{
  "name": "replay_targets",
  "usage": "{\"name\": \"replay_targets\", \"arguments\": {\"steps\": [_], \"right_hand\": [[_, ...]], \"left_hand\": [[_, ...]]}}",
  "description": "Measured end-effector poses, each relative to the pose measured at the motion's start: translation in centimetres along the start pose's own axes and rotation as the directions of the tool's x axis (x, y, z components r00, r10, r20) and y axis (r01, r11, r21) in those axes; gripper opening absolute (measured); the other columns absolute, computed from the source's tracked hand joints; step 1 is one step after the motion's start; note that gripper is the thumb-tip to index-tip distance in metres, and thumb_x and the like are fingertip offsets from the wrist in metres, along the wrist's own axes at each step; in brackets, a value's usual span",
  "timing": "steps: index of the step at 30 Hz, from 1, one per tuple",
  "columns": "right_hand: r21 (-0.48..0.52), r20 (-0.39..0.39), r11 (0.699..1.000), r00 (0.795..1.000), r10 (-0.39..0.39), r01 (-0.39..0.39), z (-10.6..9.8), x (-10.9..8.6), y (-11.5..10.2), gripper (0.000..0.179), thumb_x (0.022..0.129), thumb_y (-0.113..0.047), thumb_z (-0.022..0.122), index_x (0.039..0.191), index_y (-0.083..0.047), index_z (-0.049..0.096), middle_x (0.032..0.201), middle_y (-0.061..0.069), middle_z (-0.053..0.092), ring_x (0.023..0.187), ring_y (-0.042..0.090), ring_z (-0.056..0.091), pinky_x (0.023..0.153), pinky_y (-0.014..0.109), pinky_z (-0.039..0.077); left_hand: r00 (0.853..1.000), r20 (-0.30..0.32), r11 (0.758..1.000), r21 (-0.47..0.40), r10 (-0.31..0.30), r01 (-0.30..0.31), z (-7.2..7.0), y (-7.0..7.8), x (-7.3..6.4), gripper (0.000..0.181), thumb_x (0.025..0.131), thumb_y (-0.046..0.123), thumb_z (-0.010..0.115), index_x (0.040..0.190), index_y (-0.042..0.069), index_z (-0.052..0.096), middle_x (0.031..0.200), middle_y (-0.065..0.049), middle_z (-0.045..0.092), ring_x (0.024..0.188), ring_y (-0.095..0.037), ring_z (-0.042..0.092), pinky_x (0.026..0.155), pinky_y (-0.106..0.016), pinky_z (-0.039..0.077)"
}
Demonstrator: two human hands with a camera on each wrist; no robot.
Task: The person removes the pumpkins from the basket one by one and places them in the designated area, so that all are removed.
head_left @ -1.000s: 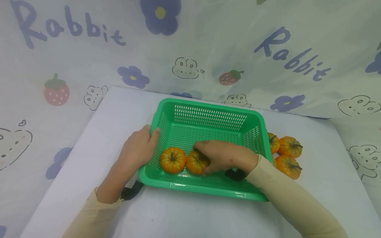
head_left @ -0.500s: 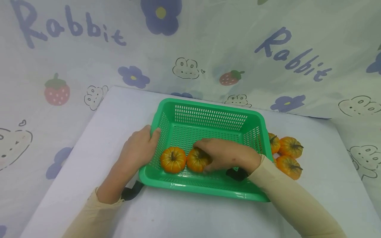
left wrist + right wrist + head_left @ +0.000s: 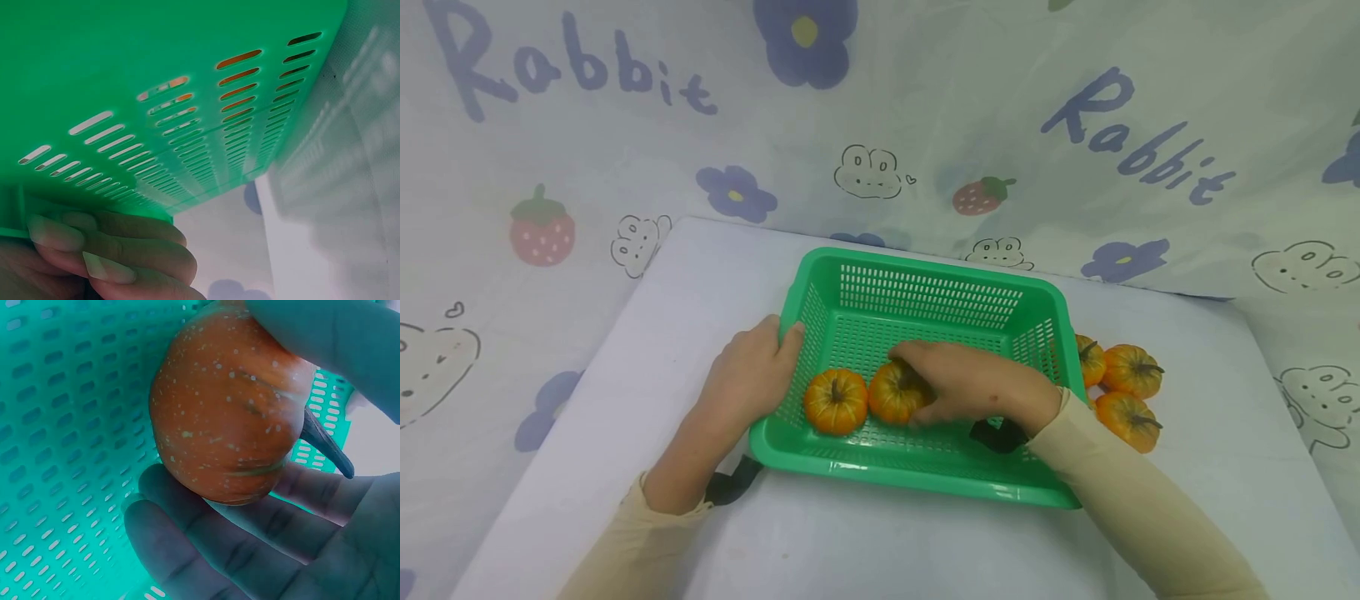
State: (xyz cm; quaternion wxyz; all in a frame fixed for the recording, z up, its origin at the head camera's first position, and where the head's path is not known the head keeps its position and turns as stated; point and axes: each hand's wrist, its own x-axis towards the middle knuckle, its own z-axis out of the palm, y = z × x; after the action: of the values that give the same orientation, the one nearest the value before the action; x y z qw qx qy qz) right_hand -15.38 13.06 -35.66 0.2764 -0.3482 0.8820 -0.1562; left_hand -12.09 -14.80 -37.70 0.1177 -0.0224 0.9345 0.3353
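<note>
A green plastic basket (image 3: 917,482) with slotted walls stands on the white table. My left hand (image 3: 751,371) grips its left rim; in the left wrist view the curled fingers (image 3: 137,250) are under the rim, against the outer wall. Inside the basket, my right hand (image 3: 958,382) holds a small orange pumpkin (image 3: 893,396) between thumb and fingers. The right wrist view shows this pumpkin (image 3: 225,412) with its dark stem pointing toward the palm. Just left of it another pumpkin (image 3: 836,402) sits on the basket floor.
Outside the basket's right wall several more pumpkins (image 3: 1131,372) lie grouped on the white table (image 3: 1210,467), one of them partly hidden by the basket. Behind the table hangs a patterned cloth (image 3: 925,100) with rabbits, flowers and strawberries.
My right hand and the pumpkin it holds have shifted slightly away from me, toward the back of the basket. The left hand and basket have stayed in place.
</note>
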Motion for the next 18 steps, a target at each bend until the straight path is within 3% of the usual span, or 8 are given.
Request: {"name": "replay_targets", "arguments": {"steps": [18], "right_hand": [[-0.048, -0.047, 0.997, 0.997, -0.06, 0.058, -0.39, 0.03, 0.43, 0.076, 0.089, -0.033, 0.085, 0.15, -0.005, 0.05, 0.141, 0.007, 0.058, 0.121, 0.02, 0.059, 0.105, 0.039, 0.051]], "left_hand": [[1.0, 0.003, 1.0, -0.012, 0.008, -0.008, -0.14, 0.1, -0.17, 0.047, 0.113, 0.046, 0.032, 0.105, 0.004, 0.05, 0.076, -0.012, 0.053, 0.057, -0.023, 0.058, 0.047, -0.034, 0.053]]}}
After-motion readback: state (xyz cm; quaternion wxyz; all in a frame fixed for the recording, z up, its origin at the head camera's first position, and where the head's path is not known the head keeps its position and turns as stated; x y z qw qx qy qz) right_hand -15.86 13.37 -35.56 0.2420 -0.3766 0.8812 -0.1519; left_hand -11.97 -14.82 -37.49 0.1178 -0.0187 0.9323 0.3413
